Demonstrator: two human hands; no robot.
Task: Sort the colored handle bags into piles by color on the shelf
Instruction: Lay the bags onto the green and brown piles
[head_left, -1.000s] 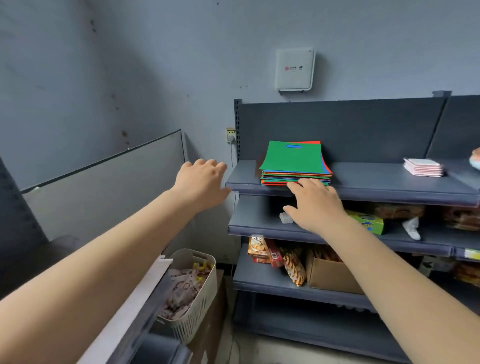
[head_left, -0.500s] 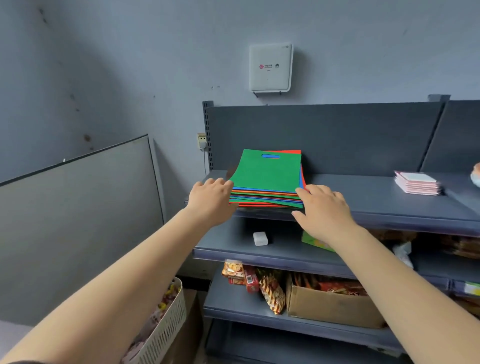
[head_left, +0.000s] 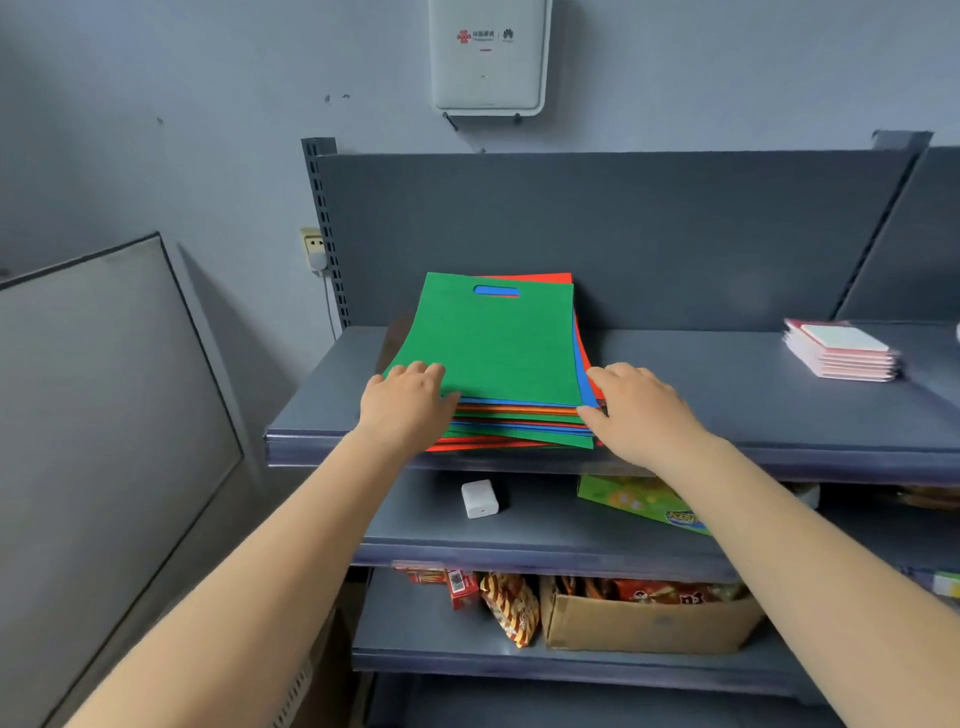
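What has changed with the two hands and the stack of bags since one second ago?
Both hands reached forward: the left hand now touches the top green bag at its near left corner, the right hand the stack's right edge. The stack remains unsorted on the shelf.

The white wall box (head_left: 488, 57) bears a red knot-shaped logo with small Chinese characters and a grey petal logo, both too small to read. Snack packaging print below is illegible.
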